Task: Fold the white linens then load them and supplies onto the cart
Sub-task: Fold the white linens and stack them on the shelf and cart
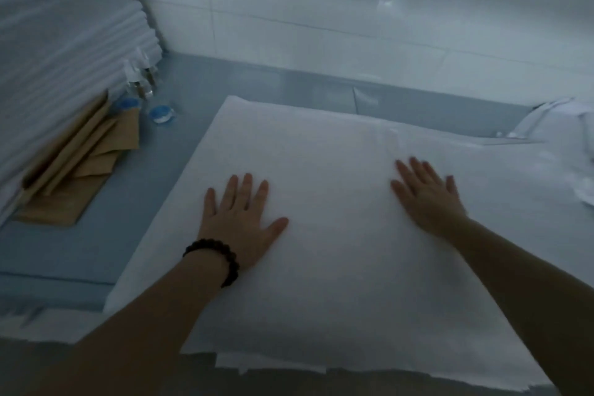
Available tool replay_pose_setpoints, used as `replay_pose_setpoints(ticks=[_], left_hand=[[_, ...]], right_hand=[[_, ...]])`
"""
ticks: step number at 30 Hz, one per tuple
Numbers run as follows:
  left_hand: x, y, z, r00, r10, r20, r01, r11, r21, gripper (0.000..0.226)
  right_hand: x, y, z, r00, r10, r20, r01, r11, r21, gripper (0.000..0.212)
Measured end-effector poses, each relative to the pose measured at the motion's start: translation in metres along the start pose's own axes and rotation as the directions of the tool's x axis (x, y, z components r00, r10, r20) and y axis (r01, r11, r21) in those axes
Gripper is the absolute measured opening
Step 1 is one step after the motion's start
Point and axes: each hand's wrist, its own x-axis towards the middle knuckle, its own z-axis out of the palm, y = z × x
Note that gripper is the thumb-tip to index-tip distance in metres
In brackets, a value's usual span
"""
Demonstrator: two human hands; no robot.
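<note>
The left hand (239, 222) lies flat on the folded white sheet (337, 283), its fingers (246, 191) straight and slightly spread, the thumb out to the side; it holds nothing. A dark bead bracelet (213, 259) circles that wrist. The right hand (427, 201) presses flat on the same sheet, fingers (414, 172) straight and close together, gripping nothing.

The sheet is spread over the blue-grey table (64, 251), its near edge hanging over the front. At the far left rises a tall stack of white linens (64, 42). Brown paper bags (80, 161) lean against it, with small clear bottles (141, 80) and blue-capped containers (160, 114) just beyond. More white cloth (572, 145) lies crumpled at the right edge.
</note>
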Motion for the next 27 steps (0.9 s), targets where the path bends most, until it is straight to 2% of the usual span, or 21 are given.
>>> replay_pose_setpoints(ticks=[2,3,4,6,8,9,11,14,16,18,20,22,24,27], left_hand=[[-0.003,0.013,-0.001,0.996,-0.09,0.01,0.09,0.996,-0.015,0.075],[-0.008,0.026,0.0,0.99,-0.138,0.004,0.138,0.99,-0.033,0.072],[-0.012,0.043,0.001,0.986,-0.164,-0.005,0.164,0.985,-0.054,0.071],[-0.024,0.086,0.007,0.992,-0.123,-0.012,0.122,0.99,-0.077,0.069],[-0.033,0.12,0.012,0.998,-0.055,-0.006,0.055,0.995,-0.078,0.067],[-0.035,0.129,0.014,0.999,-0.047,-0.005,0.046,0.997,-0.068,0.066],[-0.036,0.133,0.015,0.998,-0.058,-0.019,0.057,0.997,-0.044,0.066],[-0.039,0.125,0.016,0.997,-0.072,-0.04,0.071,0.996,-0.046,0.067],[-0.04,0.124,0.016,0.995,-0.084,-0.053,0.081,0.995,-0.056,0.068],[-0.042,0.126,0.018,0.992,-0.1,-0.08,0.095,0.993,-0.063,0.069],[-0.041,0.128,0.02,0.987,-0.121,-0.108,0.114,0.991,-0.066,0.069],[-0.039,0.126,0.021,0.984,-0.134,-0.116,0.127,0.989,-0.07,0.069],[-0.037,0.124,0.022,0.983,-0.144,-0.115,0.136,0.988,-0.073,0.069],[-0.032,0.12,0.023,0.979,-0.162,-0.121,0.154,0.986,-0.066,0.069]], right_hand=[[-0.009,0.034,-0.007,0.98,0.198,0.029,-0.199,0.98,0.003,0.061],[-0.016,0.033,-0.005,0.979,0.2,0.029,-0.2,0.98,-0.01,0.062],[-0.025,0.022,-0.002,0.991,0.129,0.022,-0.129,0.992,-0.013,0.061],[-0.048,-0.015,0.008,0.991,-0.135,0.013,0.135,0.99,0.027,0.059],[-0.077,-0.042,0.019,0.931,-0.362,0.044,0.359,0.931,0.057,0.063],[-0.088,-0.041,0.022,0.915,-0.4,0.057,0.397,0.916,0.051,0.066],[-0.093,-0.002,0.021,0.952,-0.303,0.032,0.303,0.953,0.006,0.067],[-0.09,0.1,0.013,0.999,0.045,-0.009,-0.046,0.998,-0.045,0.061],[-0.095,0.155,0.001,0.964,0.261,0.045,-0.259,0.965,-0.029,0.06],[-0.1,0.172,-0.005,0.921,0.381,0.084,-0.381,0.924,-0.008,0.062],[-0.107,0.156,-0.004,0.935,0.347,0.075,-0.348,0.937,-0.002,0.063],[-0.122,0.118,0.006,0.985,0.161,0.068,-0.162,0.987,-0.001,0.064],[-0.142,0.082,0.022,0.998,0.018,0.068,-0.018,1.0,-0.007,0.068],[-0.143,0.065,0.032,0.999,0.009,0.04,-0.008,1.0,-0.026,0.064]])
